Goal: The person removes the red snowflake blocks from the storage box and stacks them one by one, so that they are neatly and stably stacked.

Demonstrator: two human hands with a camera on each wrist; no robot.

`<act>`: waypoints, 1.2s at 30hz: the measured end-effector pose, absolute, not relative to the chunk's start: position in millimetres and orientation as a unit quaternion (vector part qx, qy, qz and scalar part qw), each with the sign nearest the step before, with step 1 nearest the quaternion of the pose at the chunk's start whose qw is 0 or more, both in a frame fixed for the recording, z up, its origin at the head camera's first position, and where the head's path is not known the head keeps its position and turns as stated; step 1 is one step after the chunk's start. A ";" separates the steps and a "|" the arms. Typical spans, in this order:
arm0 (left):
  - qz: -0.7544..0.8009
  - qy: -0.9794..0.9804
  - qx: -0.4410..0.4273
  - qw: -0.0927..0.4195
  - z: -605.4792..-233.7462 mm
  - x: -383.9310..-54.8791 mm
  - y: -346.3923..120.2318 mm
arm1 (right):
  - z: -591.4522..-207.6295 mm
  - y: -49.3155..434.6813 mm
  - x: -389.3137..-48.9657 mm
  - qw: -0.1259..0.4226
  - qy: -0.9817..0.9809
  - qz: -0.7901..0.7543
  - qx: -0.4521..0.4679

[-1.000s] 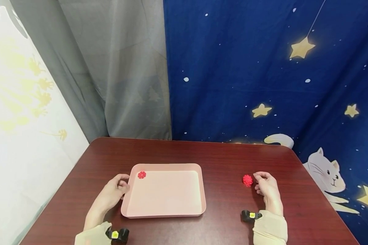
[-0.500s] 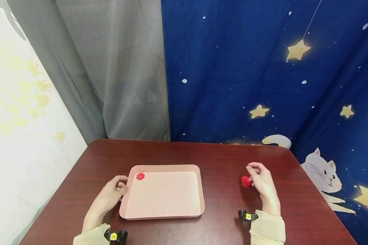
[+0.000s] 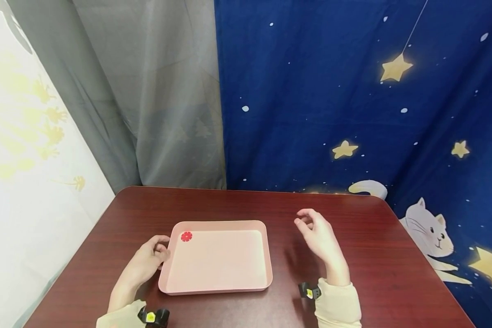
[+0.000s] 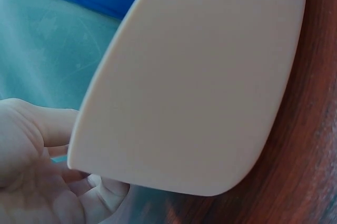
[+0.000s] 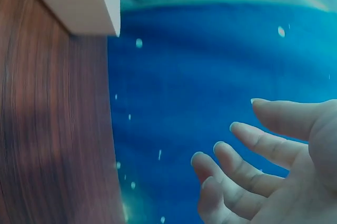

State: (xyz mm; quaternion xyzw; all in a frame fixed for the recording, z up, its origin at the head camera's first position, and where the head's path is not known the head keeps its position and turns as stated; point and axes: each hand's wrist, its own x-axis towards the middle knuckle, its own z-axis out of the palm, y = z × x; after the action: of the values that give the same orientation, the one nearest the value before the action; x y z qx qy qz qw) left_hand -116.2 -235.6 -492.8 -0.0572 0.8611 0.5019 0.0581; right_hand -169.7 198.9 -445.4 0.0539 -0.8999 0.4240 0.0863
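A shallow pink tray (image 3: 215,262) lies on the table, with a flat red flower-shaped piece (image 3: 186,236) in its back left corner. My left hand (image 3: 145,262) holds the tray's left rim with curled fingers. In the left wrist view, fingers (image 4: 105,195) show partly behind the tray's wall (image 4: 189,92). Raised above the table right of the tray is my right hand (image 3: 320,234). Its fingers (image 5: 258,142) are loosely bent and spread in the right wrist view, nothing between them. The red pile of pieces seen earlier is out of sight, apparently behind that hand.
The dark red-brown table (image 3: 393,269) has rounded far corners. Behind it hang a grey curtain (image 3: 180,100) and a blue curtain (image 3: 303,91) printed with stars and a cat. A white patterned cloth (image 3: 33,150) hangs on the left.
My right hand has moved left and up, from beside the red pile to nearer the tray. The pile has passed out of view. My left hand and the tray stay put.
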 end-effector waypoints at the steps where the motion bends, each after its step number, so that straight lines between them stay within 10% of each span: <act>1: 0.502 0.861 -0.057 0.058 -492.8 -116.1 -235.8 | -445.2 194.3 -169.8 0.087 -0.900 0.422 0.060; 13: 0.503 0.860 -0.066 0.057 -490.4 -110.5 -242.5 | -438.6 126.1 -174.4 0.094 -0.877 0.445 0.155; 36: 0.509 0.857 -0.057 0.052 -493.2 -114.2 -236.8 | -445.8 -2.1 -216.8 -0.100 -0.799 0.559 0.198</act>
State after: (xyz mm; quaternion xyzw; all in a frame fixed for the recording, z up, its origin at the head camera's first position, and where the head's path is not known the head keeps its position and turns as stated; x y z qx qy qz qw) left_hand -114.2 -236.8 -493.2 -0.0568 0.8573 0.5090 0.0517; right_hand -216.8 -2.1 -445.8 0.1976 -0.7990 0.5591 -0.0999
